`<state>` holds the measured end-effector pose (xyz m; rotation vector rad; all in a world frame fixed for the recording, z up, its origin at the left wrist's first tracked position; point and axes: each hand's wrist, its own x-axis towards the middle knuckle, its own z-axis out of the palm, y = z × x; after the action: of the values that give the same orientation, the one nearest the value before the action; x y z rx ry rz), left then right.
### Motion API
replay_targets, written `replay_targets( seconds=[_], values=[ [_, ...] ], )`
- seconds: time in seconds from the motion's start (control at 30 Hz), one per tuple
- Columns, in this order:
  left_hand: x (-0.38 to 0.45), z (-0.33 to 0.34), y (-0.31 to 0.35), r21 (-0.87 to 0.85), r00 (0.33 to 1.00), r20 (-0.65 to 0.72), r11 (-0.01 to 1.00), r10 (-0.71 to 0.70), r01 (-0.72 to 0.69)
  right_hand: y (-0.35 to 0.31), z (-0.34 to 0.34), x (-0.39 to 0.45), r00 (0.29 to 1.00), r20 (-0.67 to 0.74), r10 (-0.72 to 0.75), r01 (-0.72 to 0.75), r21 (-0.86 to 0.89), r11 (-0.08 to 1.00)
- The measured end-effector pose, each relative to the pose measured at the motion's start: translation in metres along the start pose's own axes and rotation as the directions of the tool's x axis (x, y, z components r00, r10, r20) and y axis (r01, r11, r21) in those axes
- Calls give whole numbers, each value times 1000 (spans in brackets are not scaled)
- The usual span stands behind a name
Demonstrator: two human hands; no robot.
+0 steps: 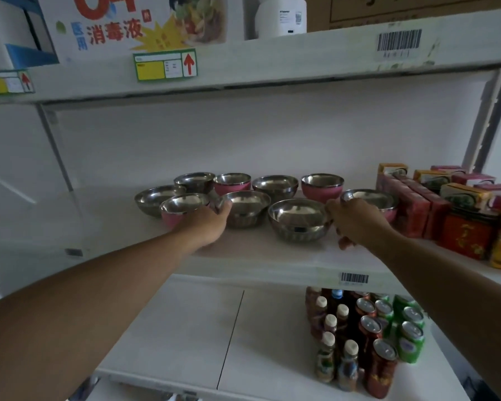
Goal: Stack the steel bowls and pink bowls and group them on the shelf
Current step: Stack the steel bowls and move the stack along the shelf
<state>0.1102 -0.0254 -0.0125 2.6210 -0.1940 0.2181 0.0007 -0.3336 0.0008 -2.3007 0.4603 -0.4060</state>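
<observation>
Several bowls stand loose on the middle shelf. Steel bowls sit at the far left, back left, back middle, front middle and front right. Pink bowls with steel insides stand at the back, back right, front left and far right. My left hand grips the left rim of the front middle steel bowl, thumb over the edge. My right hand holds the far right pink bowl's left rim, its thumb beside the front right steel bowl.
Red and yellow drink cartons crowd the shelf's right end, close to the far right pink bowl. Bottles and cans stand on the lower shelf. The upper shelf carries boxes and a white jug. Bare shelf lies left of the bowls.
</observation>
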Motion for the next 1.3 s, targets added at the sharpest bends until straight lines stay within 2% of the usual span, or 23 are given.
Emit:
replay_targets(
  seconds=[0.07,0.13,0.2,0.33,0.43,0.53,0.63,0.8,0.9,1.1,1.2,1.3],
  values=[
    [17,4,-10,-113,990,70,985,-125,132,-6,11,6,999,8,47,-47,13,999],
    [18,9,-1,-184,979,117,965,-170,189,-3,7,3,995,26,98,-101,122,987],
    [24,12,3,-301,969,171,927,-178,223,-3,12,3,992,32,123,-127,183,975],
    [38,20,11,-449,956,251,857,-150,252,-6,22,-2,997,-7,77,-75,184,980],
    [47,20,13,-529,957,263,810,-125,252,-11,23,-11,979,28,201,-203,203,958],
    [48,19,14,-538,955,270,805,-119,252,-18,15,-16,960,19,281,-279,188,942],
    [45,18,14,-515,960,268,830,-79,213,-22,-1,-20,958,-29,284,-272,215,938],
    [29,13,12,-484,945,322,869,64,106,-33,-29,-18,960,-126,248,-210,257,943],
    [19,14,17,-433,935,350,895,57,108,-47,-36,-12,965,-85,250,-216,289,933],
    [10,18,21,-511,895,430,849,117,135,-70,-18,-7,979,-34,199,-184,260,948],
    [11,16,15,-554,908,398,824,135,120,-73,-5,-10,988,18,151,-151,250,956],
    [15,11,3,-495,944,307,868,122,48,-74,6,-12,993,80,82,-100,263,959]
  ],
)
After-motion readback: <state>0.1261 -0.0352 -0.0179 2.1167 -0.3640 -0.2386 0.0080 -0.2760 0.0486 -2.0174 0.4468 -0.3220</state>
